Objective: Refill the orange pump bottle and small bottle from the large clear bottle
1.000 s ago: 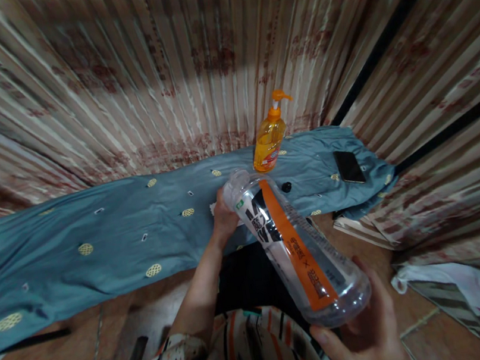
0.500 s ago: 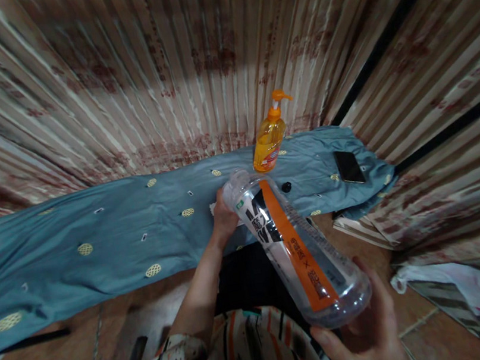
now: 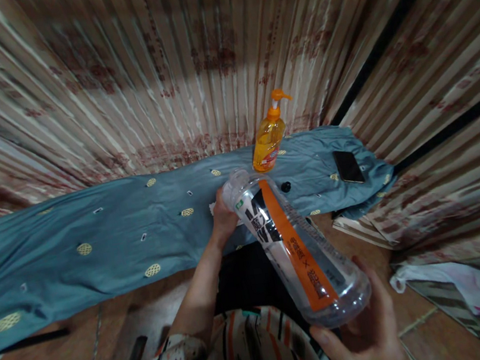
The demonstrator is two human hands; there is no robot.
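Note:
A large clear plastic bottle (image 3: pixel 302 249) with an orange, black and white label lies slanted across the view, neck up and left, base down and right. My right hand (image 3: pixel 366 329) grips it around the base, thumb on the near side. At the neck, my left hand (image 3: pixel 226 217) is closed with its fingers mostly hidden behind the bottle. A small white paper-like edge (image 3: pixel 212 208) shows beside the left hand; whether the hand holds it I cannot tell. Just beyond the neck stands an orange pump bottle (image 3: pixel 267 143) of yellow liquid, upright on the cloth.
A blue-green patterned cloth (image 3: pixel 115 247) covers the long table. A small black cap-like piece (image 3: pixel 286 187) and a phone (image 3: pixel 349 167) lie on it. Striped curtains (image 3: pixel 126 82) hang behind and at the right. A white plastic bag (image 3: pixel 457 280) is low at the right.

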